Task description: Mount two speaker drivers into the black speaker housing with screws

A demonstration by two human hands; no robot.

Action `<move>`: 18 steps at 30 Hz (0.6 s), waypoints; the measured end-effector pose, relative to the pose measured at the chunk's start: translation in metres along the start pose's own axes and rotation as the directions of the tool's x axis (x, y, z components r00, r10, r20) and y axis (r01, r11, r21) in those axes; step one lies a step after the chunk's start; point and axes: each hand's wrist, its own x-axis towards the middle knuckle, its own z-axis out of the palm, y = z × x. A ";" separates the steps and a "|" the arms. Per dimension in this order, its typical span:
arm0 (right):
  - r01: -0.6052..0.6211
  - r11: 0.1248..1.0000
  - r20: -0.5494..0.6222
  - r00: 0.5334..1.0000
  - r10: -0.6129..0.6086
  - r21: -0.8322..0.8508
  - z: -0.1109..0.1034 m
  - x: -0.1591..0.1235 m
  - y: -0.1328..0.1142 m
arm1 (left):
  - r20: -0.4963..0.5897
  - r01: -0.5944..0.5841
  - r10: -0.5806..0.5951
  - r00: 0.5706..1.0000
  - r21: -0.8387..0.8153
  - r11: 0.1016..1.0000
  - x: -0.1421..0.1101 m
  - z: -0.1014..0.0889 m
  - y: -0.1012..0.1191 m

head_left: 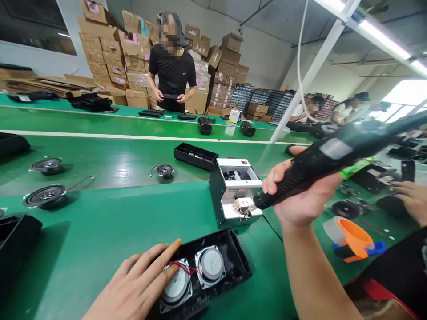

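My left hand (pixel 136 284) lies flat with fingers stretched out on a black speaker housing (pixel 230 262) at the near edge of the green table. Its fingertips rest on the left of two round silver speaker backs (pixel 209 265), beside a red wire (pixel 182 267). My right hand (pixel 298 195) is closed round a black electric screwdriver (pixel 333 155). The screwdriver's tip touches the front outlet of a white screw feeder box (pixel 233 191) standing just behind the housing.
Loose black speaker drivers (pixel 46 195) lie on the green belt (pixel 100 231) to the left. An orange tape dispenser (pixel 355 240) sits right. Another person's hand (pixel 412 200) works at the right edge. A person in black stands across, before stacked cartons (pixel 110 49).
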 end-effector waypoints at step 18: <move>-0.019 1.000 -0.070 0.997 0.019 0.004 0.005 -0.006 -0.031 | 0.156 0.064 -0.046 0.987 -0.112 0.992 0.030 -0.027 0.003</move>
